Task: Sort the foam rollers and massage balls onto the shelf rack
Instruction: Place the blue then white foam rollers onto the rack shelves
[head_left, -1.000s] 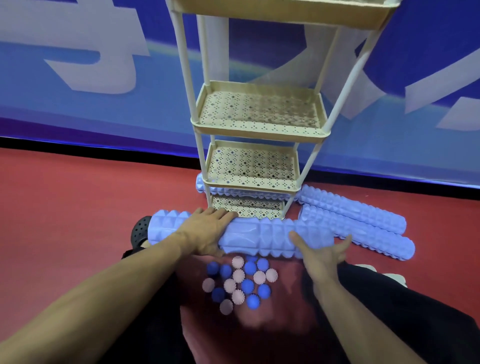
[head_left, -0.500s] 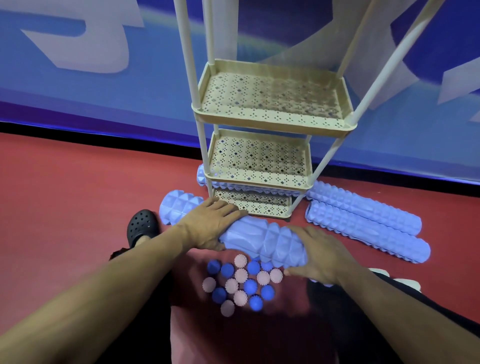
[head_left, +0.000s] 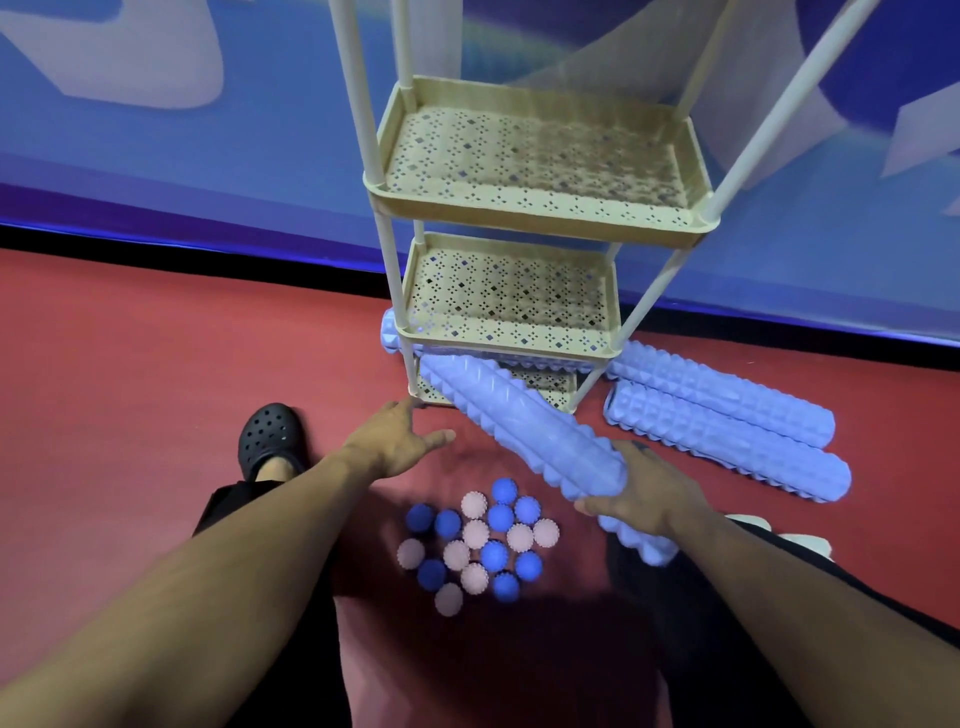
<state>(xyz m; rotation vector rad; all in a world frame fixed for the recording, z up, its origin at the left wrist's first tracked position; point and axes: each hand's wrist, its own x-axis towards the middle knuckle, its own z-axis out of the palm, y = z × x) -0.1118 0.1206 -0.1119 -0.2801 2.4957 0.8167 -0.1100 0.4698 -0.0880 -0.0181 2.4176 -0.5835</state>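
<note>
Hands first, from the single head view looking down. Right hand grips the near end of a long lilac ridged foam roller, fingers wrapped over its top and thumb under. That roller's long axis runs away from the hand, up and to its left, and the far tip already sits at the mouth of the lowest tier of the cream perforated plastic shelf rack, between its front posts. So the coming move, as I judge it, is a push along that same line, feeding the roller in under the middle tier; the tip looks close to the left front post, and a small swing could catch it.

Left hand holds nothing. It hovers flat with fingers spread and relaxed, just short of the rack's front left foot and to the left of the roller's middle, near enough to steady or steer it.

Below and between both hands lies a cluster of spiky massage balls, dark blue and pale pink, on the red floor. Beyond the right hand, two more lilac ridged rollers lie side by side on the floor, beside the rack. Another roller end pokes out behind the rack's left post. A black perforated clog sits left of the left forearm.
</note>
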